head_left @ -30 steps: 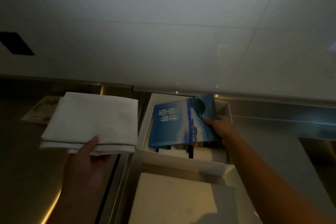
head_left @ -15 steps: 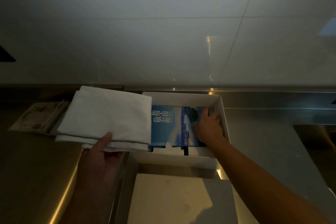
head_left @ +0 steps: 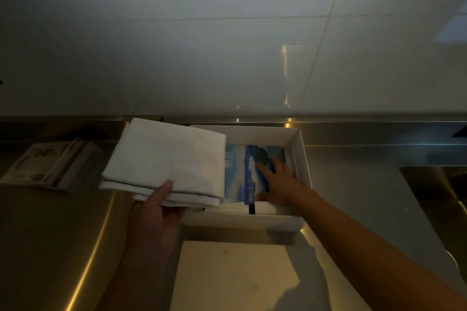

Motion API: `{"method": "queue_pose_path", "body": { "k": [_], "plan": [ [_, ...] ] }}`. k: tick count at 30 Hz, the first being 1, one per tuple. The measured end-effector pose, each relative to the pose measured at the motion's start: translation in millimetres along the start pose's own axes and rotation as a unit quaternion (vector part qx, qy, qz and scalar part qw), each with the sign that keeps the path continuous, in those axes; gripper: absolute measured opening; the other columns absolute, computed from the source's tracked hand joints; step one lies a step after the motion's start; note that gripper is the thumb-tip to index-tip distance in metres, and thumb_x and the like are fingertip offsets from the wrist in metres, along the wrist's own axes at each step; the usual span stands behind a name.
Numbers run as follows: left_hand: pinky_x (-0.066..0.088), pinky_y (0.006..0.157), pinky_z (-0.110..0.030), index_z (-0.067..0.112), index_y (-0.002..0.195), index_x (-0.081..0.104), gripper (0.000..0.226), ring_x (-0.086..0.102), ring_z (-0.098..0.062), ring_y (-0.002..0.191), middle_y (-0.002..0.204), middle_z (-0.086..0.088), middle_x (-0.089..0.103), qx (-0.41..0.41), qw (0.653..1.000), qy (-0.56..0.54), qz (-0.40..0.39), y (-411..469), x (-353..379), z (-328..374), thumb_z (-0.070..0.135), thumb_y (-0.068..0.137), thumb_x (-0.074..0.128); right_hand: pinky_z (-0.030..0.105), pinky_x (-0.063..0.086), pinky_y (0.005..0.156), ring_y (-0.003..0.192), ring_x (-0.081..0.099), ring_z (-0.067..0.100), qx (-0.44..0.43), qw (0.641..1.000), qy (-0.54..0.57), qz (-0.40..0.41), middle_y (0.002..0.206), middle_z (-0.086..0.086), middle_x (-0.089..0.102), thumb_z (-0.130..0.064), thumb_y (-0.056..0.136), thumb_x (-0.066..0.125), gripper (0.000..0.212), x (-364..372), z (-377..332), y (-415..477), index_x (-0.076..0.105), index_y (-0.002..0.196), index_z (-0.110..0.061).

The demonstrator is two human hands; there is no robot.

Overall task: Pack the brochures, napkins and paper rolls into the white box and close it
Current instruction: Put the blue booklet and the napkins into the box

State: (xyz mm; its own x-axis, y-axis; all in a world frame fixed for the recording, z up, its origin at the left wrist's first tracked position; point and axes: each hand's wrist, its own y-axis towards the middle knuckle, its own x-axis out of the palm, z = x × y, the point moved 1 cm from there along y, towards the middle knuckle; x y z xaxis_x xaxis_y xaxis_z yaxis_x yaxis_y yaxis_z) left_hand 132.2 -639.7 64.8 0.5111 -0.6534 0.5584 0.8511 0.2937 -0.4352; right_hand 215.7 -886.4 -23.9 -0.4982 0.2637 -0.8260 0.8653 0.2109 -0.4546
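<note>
Partway packed: blue brochure (head_left: pixel 243 174) pressed flat inside the white box (head_left: pixel 302 156) under the straight, spread fingers of the right hand (head_left: pixel 279 184), folded napkins (head_left: pixel 166 159) gripped between thumb and fingers of the left hand (head_left: pixel 156 214), not yet in, more brochures (head_left: pixel 43 166) well left of them, box unclosed.

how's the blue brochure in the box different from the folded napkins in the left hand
Colour: the blue brochure is printed blue; the folded napkins are plain white.
Place: the brochure lies flat inside the white box; the napkins are held up, overlapping the box's left edge.
Hold: the right hand rests straight fingers on the brochure; the left hand grips the napkins, thumb on top.
Both are flat and rectangular.
</note>
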Motion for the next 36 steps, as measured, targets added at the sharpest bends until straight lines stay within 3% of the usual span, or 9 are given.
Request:
{"method": "queue_pose_path", "body": {
  "k": [3, 7, 10, 15, 20, 23, 28, 30, 36],
  "plan": [
    [0.059, 0.056, -0.034, 0.026, 0.102, 0.062, 0.029, 0.066, -0.023, 0.092, 0.108, -0.005, 0.068, -0.040, 0.999, 0.002, 0.012, 6.1, 16.4, -17.6, 0.002, 0.086, 0.054, 0.050, 0.022, 0.113, 0.144, 0.009, 0.031, 0.010, 0.997, 0.060, 0.048, 0.158, 0.009, 0.005, -0.045, 0.080, 0.065, 0.085, -4.2, -3.5, -9.2, 0.017, 0.148, -0.029],
    [0.058, 0.056, -0.037, 0.018, 0.114, 0.057, 0.034, 0.063, -0.029, 0.096, 0.109, -0.012, 0.064, -0.124, 0.992, -0.013, 0.026, 14.4, 41.3, -47.9, 0.000, 0.085, 0.055, 0.037, 0.038, 0.103, 0.129, 0.042, 0.026, 0.049, 0.961, 0.222, 0.159, 0.142, 0.011, 0.042, -0.026, 0.087, 0.062, 0.057, -15.1, -7.0, -31.3, 0.039, 0.139, -0.017],
    [0.055, 0.068, -0.044, 0.015, 0.108, 0.057, 0.029, 0.062, -0.030, 0.094, 0.104, -0.013, 0.063, -0.177, 0.983, -0.029, 0.037, 20.2, 61.5, -68.3, -0.002, 0.086, 0.054, 0.036, 0.041, 0.101, 0.128, 0.045, 0.023, 0.062, 0.935, 0.284, 0.204, 0.141, 0.008, 0.046, -0.025, 0.090, 0.059, 0.053, -19.8, -8.9, -57.5, 0.039, 0.139, -0.017],
    [0.051, 0.072, -0.042, 0.005, 0.129, 0.049, 0.041, 0.058, -0.029, 0.086, 0.098, -0.015, 0.060, -0.212, 0.976, -0.021, 0.043, 31.5, 80.4, -94.0, -0.003, 0.089, 0.052, 0.022, 0.041, 0.091, 0.111, 0.051, 0.005, 0.056, 0.906, 0.330, 0.257, 0.124, -0.005, 0.058, -0.027, 0.090, 0.058, 0.040, -15.8, -9.2, -104.2, 0.050, 0.129, -0.024],
    [0.048, 0.092, -0.047, 0.005, 0.130, 0.047, 0.040, 0.056, -0.030, 0.084, 0.094, -0.015, 0.058, -0.232, 0.971, -0.015, 0.055, 43.2, 97.5, -109.8, -0.003, 0.091, 0.049, 0.022, 0.046, 0.088, 0.101, 0.058, 0.005, 0.056, 0.903, 0.347, 0.247, 0.107, -0.010, 0.062, -0.024, 0.090, 0.058, 0.026, -18.7, -3.6, -121.4, 0.058, 0.116, -0.025],
    [0.046, 0.096, -0.049, 0.005, 0.128, 0.048, 0.038, 0.056, -0.034, 0.102, 0.111, -0.020, 0.058, -0.255, 0.965, -0.008, 0.055, 47.0, 100.9, -109.7, -0.002, 0.091, 0.046, 0.021, 0.046, 0.086, 0.099, 0.058, 0.003, 0.057, 0.902, 0.350, 0.245, 0.104, -0.011, 0.062, -0.023, 0.090, 0.058, 0.024, -20.2, -3.2, -123.6, 0.059, 0.114, -0.025],
    [0.045, 0.096, -0.053, 0.001, 0.093, 0.054, 0.009, 0.056, -0.037, 0.100, 0.097, -0.020, 0.058, -0.314, 0.948, 0.028, 0.038, 43.8, 98.0, -91.9, 0.010, 0.090, 0.052, 0.013, 0.042, 0.079, 0.095, 0.056, -0.001, 0.055, 0.903, 0.349, 0.245, 0.096, -0.019, 0.059, -0.022, 0.091, 0.058, 0.019, -19.5, -8.2, -125.6, 0.056, 0.105, -0.034],
    [0.043, 0.100, -0.050, 0.002, 0.092, 0.053, 0.008, 0.054, -0.035, 0.102, 0.097, -0.018, 0.057, -0.318, 0.946, 0.060, 0.023, 40.3, 93.1, -83.7, 0.010, 0.088, 0.053, 0.013, 0.042, 0.078, 0.092, 0.056, -0.002, 0.052, 0.904, 0.346, 0.246, 0.092, -0.022, 0.057, -0.022, 0.090, 0.058, 0.020, -18.6, -13.4, -126.6, 0.052, 0.098, -0.039],
    [0.050, 0.076, -0.047, 0.006, 0.092, 0.054, 0.010, 0.056, -0.036, 0.096, 0.100, -0.019, 0.057, -0.305, 0.947, 0.094, -0.027, 14.0, 73.2, -41.1, 0.012, 0.085, 0.056, 0.006, 0.036, 0.074, 0.098, 0.053, 0.002, 0.059, 0.897, 0.352, 0.260, 0.107, -0.014, 0.055, -0.020, 0.091, 0.057, 0.029, -7.3, -38.9, -128.8, 0.054, 0.120, -0.025]
  ]
}}
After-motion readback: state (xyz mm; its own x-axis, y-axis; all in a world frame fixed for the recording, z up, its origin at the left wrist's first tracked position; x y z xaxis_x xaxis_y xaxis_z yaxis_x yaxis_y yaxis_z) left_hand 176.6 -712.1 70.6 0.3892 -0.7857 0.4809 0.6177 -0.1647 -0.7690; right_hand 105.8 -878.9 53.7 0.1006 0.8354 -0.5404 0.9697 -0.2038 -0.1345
